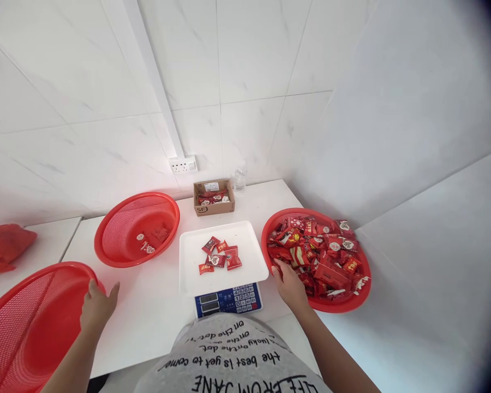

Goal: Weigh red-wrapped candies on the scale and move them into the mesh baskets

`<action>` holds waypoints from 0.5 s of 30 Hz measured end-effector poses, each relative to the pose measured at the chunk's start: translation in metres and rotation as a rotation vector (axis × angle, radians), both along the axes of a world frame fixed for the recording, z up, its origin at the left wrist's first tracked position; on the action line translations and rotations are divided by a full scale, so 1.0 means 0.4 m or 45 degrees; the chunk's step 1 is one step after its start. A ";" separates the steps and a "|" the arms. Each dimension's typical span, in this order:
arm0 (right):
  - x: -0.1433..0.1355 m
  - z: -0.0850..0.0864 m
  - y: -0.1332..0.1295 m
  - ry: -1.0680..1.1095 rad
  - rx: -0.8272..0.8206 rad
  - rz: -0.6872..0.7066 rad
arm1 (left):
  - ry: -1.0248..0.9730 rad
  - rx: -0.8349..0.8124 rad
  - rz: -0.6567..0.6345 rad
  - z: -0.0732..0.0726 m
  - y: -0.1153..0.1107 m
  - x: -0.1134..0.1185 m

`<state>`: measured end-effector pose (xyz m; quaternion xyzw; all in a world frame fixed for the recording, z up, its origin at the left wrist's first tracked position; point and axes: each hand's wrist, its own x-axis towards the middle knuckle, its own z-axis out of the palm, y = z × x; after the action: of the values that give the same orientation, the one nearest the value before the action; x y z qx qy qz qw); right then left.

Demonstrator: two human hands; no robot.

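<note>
My left hand (97, 307) is beside the rim of an empty red basket (55, 322) at the lower left, fingertips at the rim and thumb spread away. My right hand (289, 285) has its fingers closed over the near left rim of a full red basket (366, 292), which is heaped with red packets (331, 270). Between the hands, a white tray (192, 251) sits on a scale with a blue keypad panel (229, 300). Several small red packets (216, 260) lie in the middle of the tray.
Another red basket (123, 218) with a few packets stands at the back left. Behind the tray are a cardboard box (214, 208) of packets and a clear plastic item (240, 180). A red bag (4, 245) lies at the far left, and a socket strip (183, 165) is on the wall.
</note>
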<state>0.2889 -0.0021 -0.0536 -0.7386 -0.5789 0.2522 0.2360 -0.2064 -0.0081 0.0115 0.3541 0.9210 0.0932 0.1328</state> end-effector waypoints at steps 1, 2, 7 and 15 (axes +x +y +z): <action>-0.002 0.003 0.002 0.003 -0.015 0.003 | -0.007 0.006 0.002 0.000 0.005 0.001; -0.003 0.004 0.004 0.009 -0.023 0.006 | -0.018 0.011 0.016 0.001 0.014 0.004; 0.004 -0.005 0.008 0.038 -0.012 0.028 | -0.113 0.028 0.091 -0.004 0.106 0.013; 0.008 -0.006 0.006 0.064 -0.044 0.037 | -0.179 -0.013 0.098 -0.035 0.216 -0.047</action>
<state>0.2922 0.0001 -0.0561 -0.7275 -0.5791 0.2841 0.2339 -0.2253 0.0783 -0.0026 0.3104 0.9228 0.1181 0.1954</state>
